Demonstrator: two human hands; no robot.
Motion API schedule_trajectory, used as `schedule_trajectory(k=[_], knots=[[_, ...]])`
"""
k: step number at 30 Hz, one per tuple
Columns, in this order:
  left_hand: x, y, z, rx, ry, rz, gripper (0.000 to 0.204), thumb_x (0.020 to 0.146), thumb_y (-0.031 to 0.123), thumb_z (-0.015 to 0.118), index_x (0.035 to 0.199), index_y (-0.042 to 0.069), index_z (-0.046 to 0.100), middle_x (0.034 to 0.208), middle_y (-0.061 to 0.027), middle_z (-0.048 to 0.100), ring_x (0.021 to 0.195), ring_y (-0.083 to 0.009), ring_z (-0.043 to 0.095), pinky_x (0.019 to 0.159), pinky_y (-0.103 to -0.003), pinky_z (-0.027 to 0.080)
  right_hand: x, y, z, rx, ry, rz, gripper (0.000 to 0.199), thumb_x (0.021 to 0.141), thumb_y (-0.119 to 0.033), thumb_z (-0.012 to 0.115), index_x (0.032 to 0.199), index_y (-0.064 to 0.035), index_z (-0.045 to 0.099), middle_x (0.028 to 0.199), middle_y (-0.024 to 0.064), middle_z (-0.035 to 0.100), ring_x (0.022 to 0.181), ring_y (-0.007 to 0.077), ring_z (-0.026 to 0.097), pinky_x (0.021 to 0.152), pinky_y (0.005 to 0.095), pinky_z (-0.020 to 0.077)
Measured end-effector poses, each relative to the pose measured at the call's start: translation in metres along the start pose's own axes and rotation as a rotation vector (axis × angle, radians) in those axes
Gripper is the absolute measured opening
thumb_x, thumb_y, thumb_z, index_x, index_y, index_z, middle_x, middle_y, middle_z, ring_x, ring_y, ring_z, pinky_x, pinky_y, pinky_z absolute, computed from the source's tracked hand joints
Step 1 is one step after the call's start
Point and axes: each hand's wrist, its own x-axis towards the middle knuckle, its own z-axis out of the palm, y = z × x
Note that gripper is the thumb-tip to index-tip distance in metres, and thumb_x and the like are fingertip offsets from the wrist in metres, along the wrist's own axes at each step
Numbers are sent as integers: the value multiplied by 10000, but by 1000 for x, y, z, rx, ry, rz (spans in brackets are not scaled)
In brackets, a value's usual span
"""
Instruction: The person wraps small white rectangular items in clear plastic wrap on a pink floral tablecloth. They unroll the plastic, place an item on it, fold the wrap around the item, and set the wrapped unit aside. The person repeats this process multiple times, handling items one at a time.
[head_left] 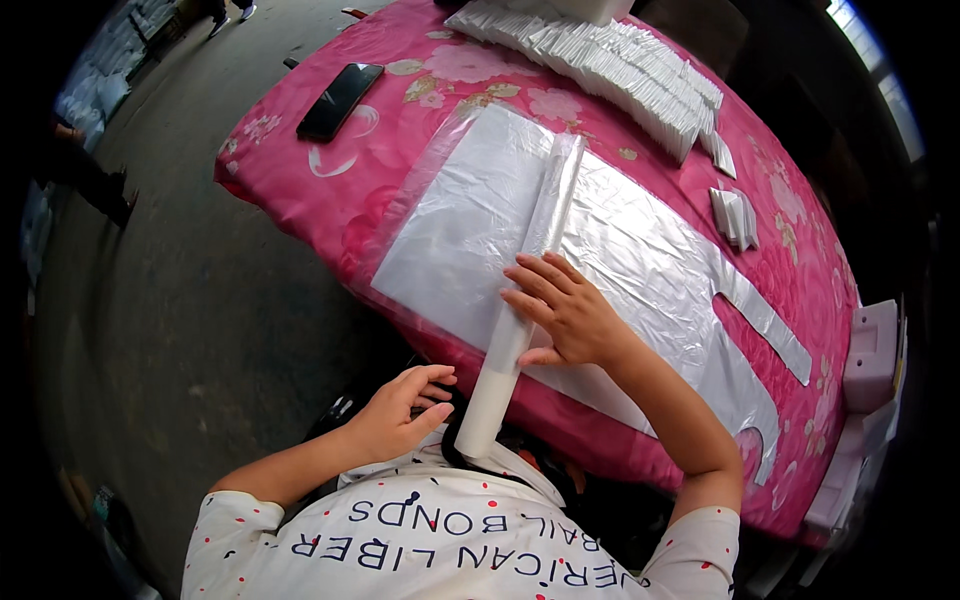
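A long roll of clear plastic film (553,200) on a white tube lies slantwise over a stack of silvery-white plastic bags (640,240). The tube's near end (487,415) sticks out past the table edge toward my body. My right hand (568,312) rests on the middle of the roll with its fingers stretched out flat. Beside the near end, my left hand (400,412) hovers with bent fingers apart and nothing in them. Two strap-like bag handles (765,325) spread out at the right. Clear film also edges the stack's left side.
A pink floral cloth (330,215) covers the table. A black phone (340,102) lies at the far left. Rows of folded white packets (620,75) stand at the back, with a small bundle (735,218) nearer. Pink boxes (870,345) stand at the right edge. Another person's legs (95,180) show at left.
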Motion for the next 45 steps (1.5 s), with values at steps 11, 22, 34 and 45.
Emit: schedule_trajectory(k=[11,22,34,45], knots=[[19,22,20,344,-27,-47,679,812,148,650,1340,-19,258,1160,-182,461,985,-232,543,839,-318,466,-4,8,1,-8,107,144,769,706,-723,475,1040,-32,524,1139,155,513,1113,322,456,1033,477,277],[7,9,-4,132,28,-110,718,820,199,636,1344,-37,206,1088,-227,538,982,-298,583,806,-366,484,17,2,7,33,43,152,719,815,-630,420,1253,-63,485,1325,137,438,1280,319,335,1084,459,193],[33,16,-33,783,442,-150,912,722,195,701,1387,-65,134,1031,-221,568,865,-340,598,775,-399,471,157,-5,53,33,609,449,532,816,-266,569,1246,21,444,1356,215,359,1301,370,264,1073,476,165],[26,42,-19,-625,-114,85,446,714,200,687,1058,30,460,883,-59,538,695,-116,554,640,-269,474,91,-23,17,1917,526,354,974,716,-685,568,1364,-32,248,1213,111,485,1101,190,498,899,350,436]])
